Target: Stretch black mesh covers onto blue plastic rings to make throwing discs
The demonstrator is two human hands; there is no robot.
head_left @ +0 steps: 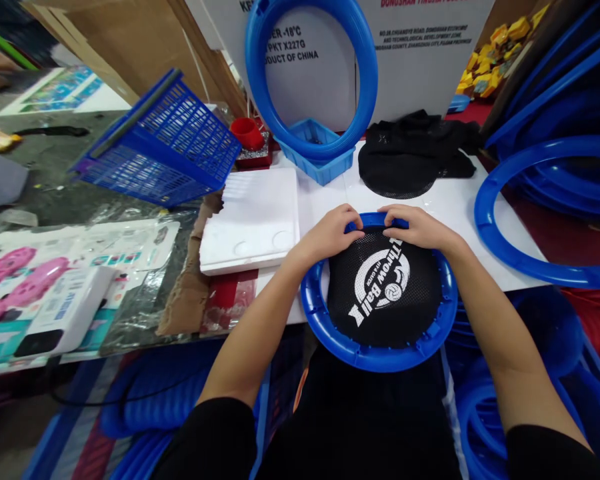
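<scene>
In front of me, at the table's near edge, lies a blue plastic ring (375, 357) with a black mesh disc (350, 280) across its opening. White lettering and a ball picture are printed on the mesh. My left hand (333, 233) has its fingers curled over the ring's far rim, left of its middle, the thumb on the mesh edge. Close beside it on the same rim, my right hand (415, 227) grips with bent fingers and its thumb on the mesh. At the left side a gap shows between mesh and ring.
Beyond stand another blue ring (365, 87), a light-blue bin (325, 170) and a pile of black mesh (415, 150). A loose ring (510, 257) lies right. On the left are a white foam block (250, 227), a tilted blue basket (165, 147) and a red cup (247, 133).
</scene>
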